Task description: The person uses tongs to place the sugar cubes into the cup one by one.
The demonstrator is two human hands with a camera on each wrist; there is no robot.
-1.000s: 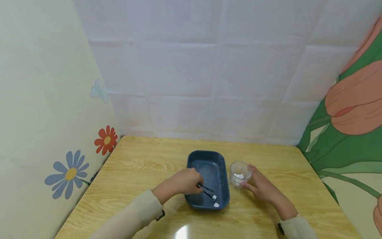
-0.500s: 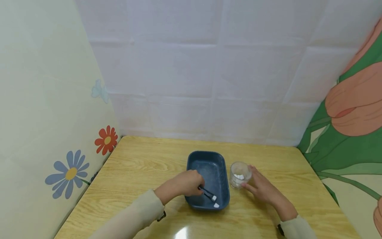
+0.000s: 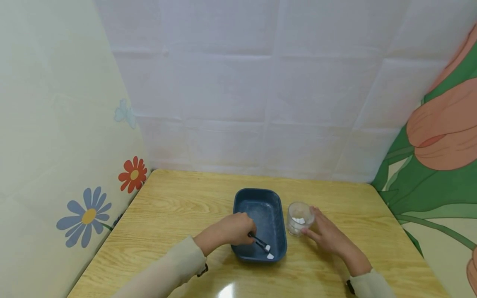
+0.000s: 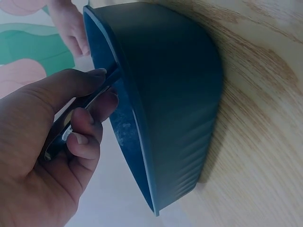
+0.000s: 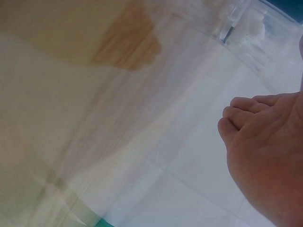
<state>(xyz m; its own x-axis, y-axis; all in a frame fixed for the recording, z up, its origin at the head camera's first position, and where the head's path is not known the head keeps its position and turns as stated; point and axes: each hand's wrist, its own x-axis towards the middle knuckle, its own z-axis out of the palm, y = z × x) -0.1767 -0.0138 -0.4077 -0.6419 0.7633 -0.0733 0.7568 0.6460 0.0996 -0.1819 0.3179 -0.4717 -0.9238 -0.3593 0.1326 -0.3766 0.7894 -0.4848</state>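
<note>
My left hand grips a pair of dark tongs, whose arms slant down into a deep blue rectangular tray. One small white block lies at the tongs' tips. Just nearer to me, a second white piece rests on the tray floor. In the left wrist view, thumb and fingers curl round the tongs over the tray's rim. My right hand holds a clear glass cup with several white blocks in it, thumb in front and fingers behind. In the right wrist view the cup is partly cut off.
The wood-grain table carries the tray and the cup side by side, a narrow gap between them. A pale sheet hangs along the back edge. Flower-printed sheets stand at left and right.
The tongs' arms have drawn closer together round the white block and shifted slightly toward me. My left hand has moved a little right and nearer. My right hand and the cup look the same.
</note>
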